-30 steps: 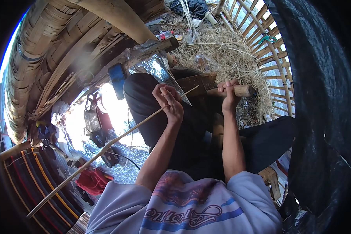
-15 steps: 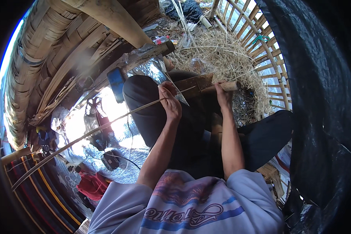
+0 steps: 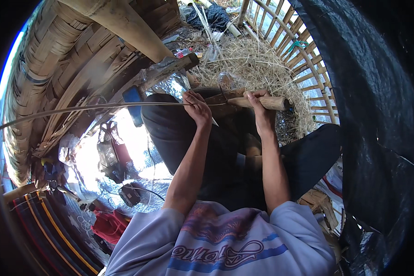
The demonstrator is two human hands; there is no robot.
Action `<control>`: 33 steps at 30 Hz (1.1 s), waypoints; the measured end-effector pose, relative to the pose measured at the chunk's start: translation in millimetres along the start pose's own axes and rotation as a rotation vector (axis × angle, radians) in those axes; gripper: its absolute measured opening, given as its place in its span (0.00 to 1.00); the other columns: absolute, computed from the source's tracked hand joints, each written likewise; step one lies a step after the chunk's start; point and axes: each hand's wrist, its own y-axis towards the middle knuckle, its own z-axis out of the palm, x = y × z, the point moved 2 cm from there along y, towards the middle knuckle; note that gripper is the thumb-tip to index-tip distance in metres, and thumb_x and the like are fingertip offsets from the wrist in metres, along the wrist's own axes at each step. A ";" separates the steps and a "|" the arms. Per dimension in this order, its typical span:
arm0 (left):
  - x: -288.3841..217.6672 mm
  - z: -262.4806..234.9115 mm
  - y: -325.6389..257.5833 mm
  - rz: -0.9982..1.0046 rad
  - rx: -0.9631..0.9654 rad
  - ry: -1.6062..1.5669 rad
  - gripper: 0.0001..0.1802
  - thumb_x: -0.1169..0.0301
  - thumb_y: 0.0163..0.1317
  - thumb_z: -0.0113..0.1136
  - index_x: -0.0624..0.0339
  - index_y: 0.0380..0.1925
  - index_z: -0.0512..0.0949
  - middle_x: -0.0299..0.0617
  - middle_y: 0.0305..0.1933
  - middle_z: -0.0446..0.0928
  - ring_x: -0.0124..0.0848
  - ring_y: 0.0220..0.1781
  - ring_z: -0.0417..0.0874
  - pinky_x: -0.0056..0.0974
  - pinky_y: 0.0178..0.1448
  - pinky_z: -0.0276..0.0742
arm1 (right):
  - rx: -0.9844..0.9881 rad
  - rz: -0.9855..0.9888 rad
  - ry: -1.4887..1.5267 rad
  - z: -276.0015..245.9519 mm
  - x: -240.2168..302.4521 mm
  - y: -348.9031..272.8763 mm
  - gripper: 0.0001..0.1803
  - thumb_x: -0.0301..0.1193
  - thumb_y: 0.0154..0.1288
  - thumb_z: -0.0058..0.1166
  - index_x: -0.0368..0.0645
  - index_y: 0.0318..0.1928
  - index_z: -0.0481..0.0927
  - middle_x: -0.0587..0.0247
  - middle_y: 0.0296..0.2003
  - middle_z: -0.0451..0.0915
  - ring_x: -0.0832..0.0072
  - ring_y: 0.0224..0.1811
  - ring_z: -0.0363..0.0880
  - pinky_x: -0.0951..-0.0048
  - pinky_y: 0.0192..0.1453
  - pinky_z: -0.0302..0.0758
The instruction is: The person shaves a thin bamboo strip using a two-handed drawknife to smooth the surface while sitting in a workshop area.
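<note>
Compared with the earlier frame, the left end of the long thin strip (image 3: 110, 105) has been raised, so it is now seen almost level. By the left hand (image 3: 198, 109) the strip is held above the left knee (image 3: 161, 112), with fingers closed narrowly around it; its right end is left free. By the right hand (image 3: 261, 106) a wooden handle (image 3: 277, 103) is gripped firmly, and at its left end a dark blade-like piece (image 3: 223, 93) is seen standing up. The short right end of the strip is placed just beside this piece; whether they are touching cannot be told. Judging from this, the strip is probably being set for trimming or shaving near its tip. For the next move, a steady left hold seems to be required, with the blade guided along the strip and fingers kept away from the edge.
</note>
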 end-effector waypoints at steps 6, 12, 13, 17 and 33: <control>-7.6 9.7 0.3 0.075 -0.070 0.029 0.19 0.53 0.74 0.40 0.55 0.28 0.61 0.28 0.26 0.57 0.16 0.25 0.55 0.23 0.27 0.56 | 0.080 0.035 -0.100 13.4 -29.1 -13.5 0.14 0.34 0.60 0.64 0.42 0.28 0.72 0.66 0.31 0.75 0.80 0.37 0.71 0.73 0.48 0.68; 1.4 -8.0 7.3 0.048 -0.130 0.027 0.20 0.53 0.73 0.40 0.55 0.28 0.61 0.27 0.26 0.57 0.16 0.25 0.55 0.23 0.27 0.56 | 0.208 -0.093 0.037 35.9 -5.5 -19.2 0.13 0.29 0.60 0.63 0.42 0.28 0.70 0.66 0.27 0.75 0.82 0.31 0.72 0.75 0.38 0.72; -0.3 -3.2 5.9 0.043 -0.119 0.037 0.20 0.53 0.73 0.40 0.54 0.28 0.61 0.27 0.26 0.57 0.16 0.25 0.55 0.22 0.27 0.56 | 0.187 -0.110 0.040 33.1 -12.6 -17.7 0.12 0.28 0.60 0.63 0.42 0.28 0.70 0.68 0.25 0.74 0.82 0.30 0.71 0.76 0.37 0.71; -2.0 4.8 3.3 0.103 -0.147 0.048 0.20 0.53 0.74 0.39 0.54 0.28 0.60 0.27 0.26 0.55 0.15 0.25 0.54 0.22 0.26 0.55 | 0.164 -0.099 -0.273 15.2 -59.2 -17.5 0.11 0.30 0.60 0.63 0.42 0.27 0.72 0.68 0.25 0.74 0.83 0.29 0.70 0.76 0.36 0.70; 1.2 -8.1 1.8 0.052 -0.092 0.066 0.19 0.52 0.74 0.39 0.56 0.31 0.63 0.27 0.27 0.58 0.15 0.25 0.56 0.22 0.27 0.57 | 0.152 -0.129 0.034 20.7 -33.3 -20.2 0.12 0.29 0.60 0.63 0.43 0.28 0.71 0.65 0.32 0.76 0.79 0.36 0.72 0.74 0.43 0.71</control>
